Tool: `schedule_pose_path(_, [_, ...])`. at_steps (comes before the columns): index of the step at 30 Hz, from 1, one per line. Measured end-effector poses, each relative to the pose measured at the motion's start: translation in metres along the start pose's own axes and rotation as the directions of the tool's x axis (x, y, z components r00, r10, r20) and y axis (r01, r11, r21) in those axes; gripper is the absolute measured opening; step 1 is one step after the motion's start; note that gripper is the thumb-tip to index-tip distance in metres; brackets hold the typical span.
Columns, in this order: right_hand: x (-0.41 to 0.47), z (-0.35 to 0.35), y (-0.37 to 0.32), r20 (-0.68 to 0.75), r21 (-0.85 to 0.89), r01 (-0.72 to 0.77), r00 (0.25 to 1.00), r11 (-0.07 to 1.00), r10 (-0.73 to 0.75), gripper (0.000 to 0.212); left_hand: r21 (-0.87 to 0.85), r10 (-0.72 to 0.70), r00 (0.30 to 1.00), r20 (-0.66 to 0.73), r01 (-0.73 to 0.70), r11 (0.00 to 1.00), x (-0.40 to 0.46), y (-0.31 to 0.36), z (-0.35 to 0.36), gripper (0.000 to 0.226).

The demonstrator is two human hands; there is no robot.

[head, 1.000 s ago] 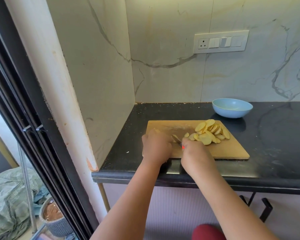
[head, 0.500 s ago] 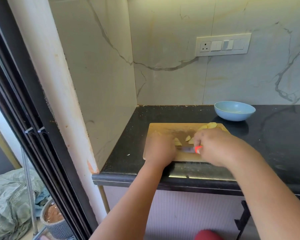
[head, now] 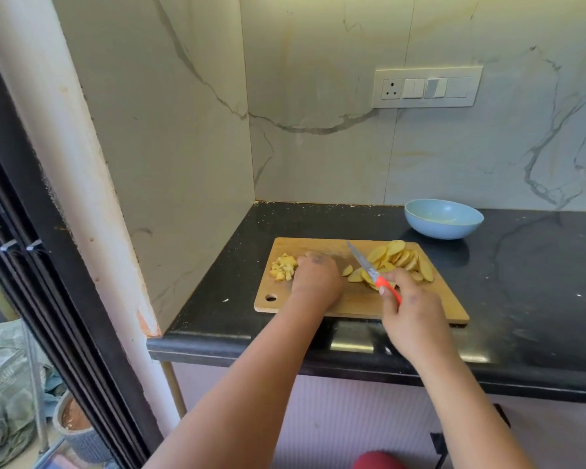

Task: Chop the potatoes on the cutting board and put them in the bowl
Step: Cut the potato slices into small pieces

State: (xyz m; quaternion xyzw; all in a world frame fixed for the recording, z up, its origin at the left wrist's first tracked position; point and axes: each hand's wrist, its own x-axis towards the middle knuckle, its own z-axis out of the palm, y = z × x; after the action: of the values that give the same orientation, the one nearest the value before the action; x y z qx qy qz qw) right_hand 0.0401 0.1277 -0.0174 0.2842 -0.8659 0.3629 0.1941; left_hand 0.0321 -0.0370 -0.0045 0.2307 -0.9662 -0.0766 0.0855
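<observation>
Marble-look wall panels with grey veins meet in a corner behind a black stone countertop, whose glossy front edge catches the light and whose surface is speckled with pale crumbs. On the back wall a white switch plate carries a socket and several rocker switches. To the left stands a cream pillar with a chipped patch near the counter edge, and beside it a dark sliding door frame; beyond the frame lie a grey-green sack and a round ribbed pot.

On the counter a wooden cutting board lies flat, its hanging hole at the near left corner. A heap of potato slices sits on the right half, and a small pile of diced potato sits at the far left edge. The left hand rests on the board just beside the dice, fingers curled down; whether they pinch anything cannot be told. The right hand grips the red handle of a small knife, blade pointing away over the slices. A pale blue bowl stands behind the board, apart from it
</observation>
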Motion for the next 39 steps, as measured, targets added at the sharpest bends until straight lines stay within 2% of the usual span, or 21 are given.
schedule_pose_path(6, [0.006,0.016,-0.009,-0.058,-0.057,0.046,0.997,0.997,-0.049,0.03,-0.041,0.261,0.963,0.065,-0.259,0.965,0.008,-0.023,-0.008,0.029])
schedule_pose_path(11, [0.01,0.023,-0.004,-0.046,-0.103,0.035,0.998,0.994,-0.039,0.03,-0.142,0.406,0.911,0.078,-0.393,0.909,0.007,-0.04,-0.011,0.024])
schedule_pose_path(14, [0.01,0.021,0.0,-0.04,-0.041,0.006,0.999,0.999,-0.007,0.027,-0.158,0.375,0.927,-0.009,-0.371,0.915,0.002,-0.041,-0.001,0.026])
schedule_pose_path(16, [0.012,0.022,0.004,-0.056,0.021,-0.027,0.998,0.999,0.028,0.024,-0.18,0.292,0.949,-0.117,-0.309,0.934,-0.003,-0.04,0.009,0.025])
schedule_pose_path(18, [0.013,0.023,0.007,-0.067,0.067,-0.053,0.996,0.996,0.058,0.022,-0.191,0.187,0.969,-0.164,-0.217,0.957,-0.006,-0.038,0.013,0.022])
schedule_pose_path(20, [0.013,0.023,0.008,-0.07,0.072,-0.056,0.996,0.996,0.061,0.021,-0.15,0.149,0.976,-0.157,-0.173,0.973,-0.005,-0.034,0.011,0.023])
schedule_pose_path(29, [0.013,0.025,0.007,-0.068,0.015,-0.05,0.996,0.999,0.051,0.021,-0.044,0.166,0.975,-0.148,-0.174,0.984,-0.003,-0.02,0.003,0.025])
schedule_pose_path(31, [0.013,0.025,0.007,-0.069,0.013,-0.051,0.996,0.999,0.051,0.022,-0.037,0.152,0.981,-0.124,-0.158,0.987,-0.001,-0.017,0.0,0.018])
schedule_pose_path(34, [0.014,0.026,0.008,-0.067,0.001,-0.05,0.997,0.999,0.05,0.022,-0.018,0.129,0.989,-0.073,-0.131,0.991,0.005,-0.015,-0.006,0.024])
schedule_pose_path(39, [0.015,0.027,0.009,-0.058,0.0,-0.045,0.997,0.999,0.045,0.021,0.008,0.154,0.988,-0.011,-0.154,0.988,0.01,-0.012,-0.014,0.018])
